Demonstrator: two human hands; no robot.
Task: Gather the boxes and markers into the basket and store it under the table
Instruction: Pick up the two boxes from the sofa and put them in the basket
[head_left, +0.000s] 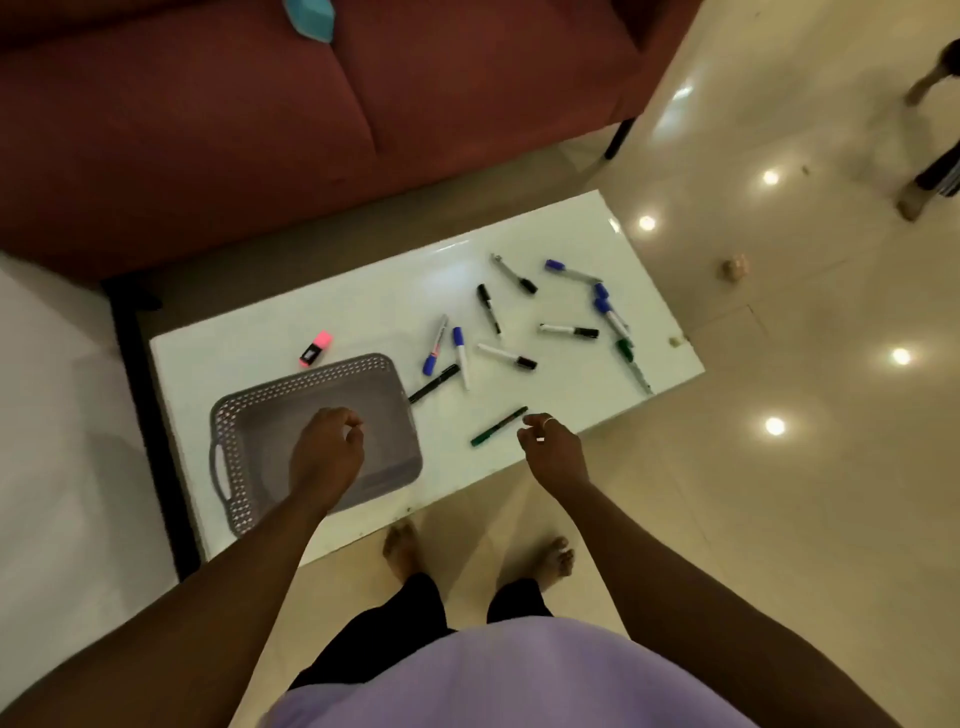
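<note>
Left hand (327, 441) over basket (322, 375), right hand (553, 447) beside green marker (498, 426) — both loosely curled, empty — marker slanting near-left to far-right

Sitting room with a glossy tiled floor, seen from above.
A dark red sofa (208, 130) fills the upper left, with one black leg (618, 137) showing at its right end and a blue object (309, 15) lying on its cushions. A low white table (337, 306) with a shiny top stands near it. The cream floor tiles (779, 519) show several round spots of light (774, 426). At the upper right stand another person's lower legs (930, 176), and a small pale object (735, 269) lies on the tiles.
</note>
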